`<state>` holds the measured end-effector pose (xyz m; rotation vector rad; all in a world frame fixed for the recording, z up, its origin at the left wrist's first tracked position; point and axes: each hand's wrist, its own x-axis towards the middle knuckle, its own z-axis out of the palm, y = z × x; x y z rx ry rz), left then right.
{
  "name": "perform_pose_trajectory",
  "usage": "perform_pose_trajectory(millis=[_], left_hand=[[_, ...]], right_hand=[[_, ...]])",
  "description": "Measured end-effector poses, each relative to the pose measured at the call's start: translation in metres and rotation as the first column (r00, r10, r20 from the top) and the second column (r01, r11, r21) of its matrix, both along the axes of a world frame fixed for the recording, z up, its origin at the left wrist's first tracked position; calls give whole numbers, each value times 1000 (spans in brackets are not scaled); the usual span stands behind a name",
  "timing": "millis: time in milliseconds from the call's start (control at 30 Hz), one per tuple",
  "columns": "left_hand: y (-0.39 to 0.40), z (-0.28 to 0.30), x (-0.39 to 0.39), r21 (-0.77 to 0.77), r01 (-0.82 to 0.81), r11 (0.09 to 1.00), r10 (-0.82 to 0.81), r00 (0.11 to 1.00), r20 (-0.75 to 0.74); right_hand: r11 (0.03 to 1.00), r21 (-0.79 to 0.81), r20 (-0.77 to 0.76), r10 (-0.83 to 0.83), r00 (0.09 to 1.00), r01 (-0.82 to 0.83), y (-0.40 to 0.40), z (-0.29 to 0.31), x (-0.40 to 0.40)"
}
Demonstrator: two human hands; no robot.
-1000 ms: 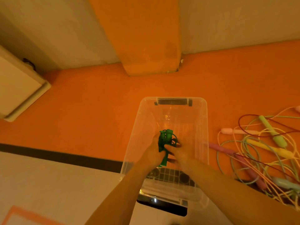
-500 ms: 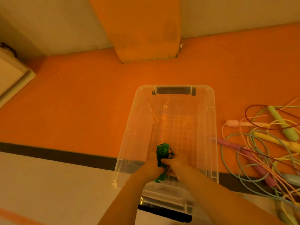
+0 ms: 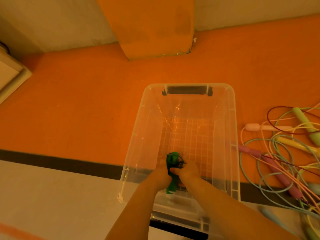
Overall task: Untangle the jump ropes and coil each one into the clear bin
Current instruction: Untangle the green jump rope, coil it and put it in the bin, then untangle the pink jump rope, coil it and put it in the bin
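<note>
Your left hand [image 3: 160,177] and right hand [image 3: 186,172] both grip the green rope [image 3: 172,168], bundled low inside the bin [image 3: 136,141] at its near end. Bundle's long axis runs near-to-far, handle ends toward you. Tangled ropes [image 3: 284,153] lie right of bin.

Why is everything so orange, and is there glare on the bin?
Head view: warm orange cast tints the whole scene; bright squiggly reflections glint on the clear bin at its far wall; wide-angle bending at the edges; the hands gripping the green rope bundle look soft.
</note>
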<state>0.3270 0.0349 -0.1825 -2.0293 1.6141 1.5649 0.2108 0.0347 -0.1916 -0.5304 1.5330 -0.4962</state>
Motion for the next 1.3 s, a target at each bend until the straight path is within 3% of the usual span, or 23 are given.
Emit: perform_pose_trajectory(millis=[267,467,733,967,1133,1300], left_hand=[[0,37,-5,-69,-70,995,65,995,-73],[-5,96,-11,-143,-77,987,58,990,-132],[-29,203,-56,-248,91,964,-91,996,13],[-37,275,-139,-409,158,899,-147,987,57],[-26,298,-223,-522,47,852,-107,991,-86],[-7,314,-302,-559,46,828,-164,973,-163]], right_hand=[[977,-202,-114,48,992,-70,-1,36,-13],[957,-284,-91,28,995,-53,-5,82,-32],[912,-410,-74,-50,996,15,-3,168,-75],[851,-517,-67,-149,987,94,9,238,-169],[790,-593,-107,-266,958,153,27,271,-268],[747,-626,-103,-365,925,225,54,291,-367]])
